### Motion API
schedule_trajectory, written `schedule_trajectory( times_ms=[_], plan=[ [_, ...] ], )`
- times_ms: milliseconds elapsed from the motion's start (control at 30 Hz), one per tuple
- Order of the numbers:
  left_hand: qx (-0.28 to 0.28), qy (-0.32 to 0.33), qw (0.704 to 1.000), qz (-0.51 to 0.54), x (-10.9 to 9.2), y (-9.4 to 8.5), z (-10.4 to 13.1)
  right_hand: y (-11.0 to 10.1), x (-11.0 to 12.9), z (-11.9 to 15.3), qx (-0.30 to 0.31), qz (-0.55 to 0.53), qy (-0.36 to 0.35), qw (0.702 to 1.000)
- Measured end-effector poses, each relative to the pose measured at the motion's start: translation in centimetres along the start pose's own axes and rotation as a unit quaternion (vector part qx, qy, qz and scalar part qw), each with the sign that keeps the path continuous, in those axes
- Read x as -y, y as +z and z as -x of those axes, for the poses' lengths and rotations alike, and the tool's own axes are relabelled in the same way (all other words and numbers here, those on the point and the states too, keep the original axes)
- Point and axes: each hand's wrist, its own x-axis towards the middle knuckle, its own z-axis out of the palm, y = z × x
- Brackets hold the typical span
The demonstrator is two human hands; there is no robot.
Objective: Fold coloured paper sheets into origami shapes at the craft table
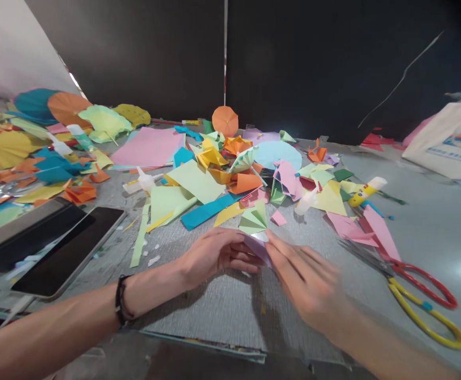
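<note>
A small piece of purple paper (257, 248) is held between my two hands, just above the grey table near its front edge. My left hand (222, 252) is closed on its left side, with the thumb along the top edge and the fingers beneath. On the other side, my right hand (304, 274) pinches the paper's right end; its fingertips are slightly blurred. Right behind the paper lies a pleated light green paper (253, 217). A small pink paper square (278, 218) sits close to my right fingertips.
Scissors (396, 277) with red and yellow handles lie at right, near a yellow glue stick (367, 191). A phone (70, 250) lies at left. Coloured paper scraps, a blue strip (212, 210) and an orange paper disc (225, 121) spread towards the dark wall. A white bag (444, 142) stands far right.
</note>
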Motion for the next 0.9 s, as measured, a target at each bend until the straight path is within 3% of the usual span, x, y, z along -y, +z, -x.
schedule_trajectory(
  times_ms=[200, 267, 367, 500, 633, 700, 800, 900],
  plan=[
    [-0.040, 0.017, 0.999, 0.013, 0.0, -0.6, -0.2, 0.5, -0.4, 0.0, 0.041, 0.014, -0.083, 0.996],
    [-0.036, 0.033, 0.999, 0.013, 0.2, -0.7, -0.4, 1.1, -1.0, 0.0, 0.037, -0.029, -0.054, 0.997],
    [-0.017, 0.060, 0.998, 0.012, 0.6, -0.7, -0.8, 1.5, -1.8, -0.6, 0.028, -0.149, 0.084, 0.985],
    [-0.016, 0.058, 0.998, 0.000, 1.0, -0.6, -1.1, 1.2, -2.8, -2.1, 0.095, -0.296, 0.307, 0.900],
    [-0.032, 0.044, 0.998, -0.014, 1.1, -0.5, -1.1, 1.5, -4.1, -2.7, 0.154, -0.407, 0.388, 0.812],
    [-0.031, 0.036, 0.999, -0.025, 1.0, -0.5, -1.1, 1.8, -4.5, -2.4, 0.161, -0.436, 0.409, 0.785],
    [-0.028, 0.010, 0.999, -0.044, 0.8, -0.4, -1.0, 2.2, -4.5, -1.6, 0.154, -0.429, 0.412, 0.789],
    [-0.027, -0.008, 0.998, -0.063, 0.5, -0.2, -0.8, 2.4, -3.8, -0.7, 0.119, -0.361, 0.366, 0.850]
  ],
)
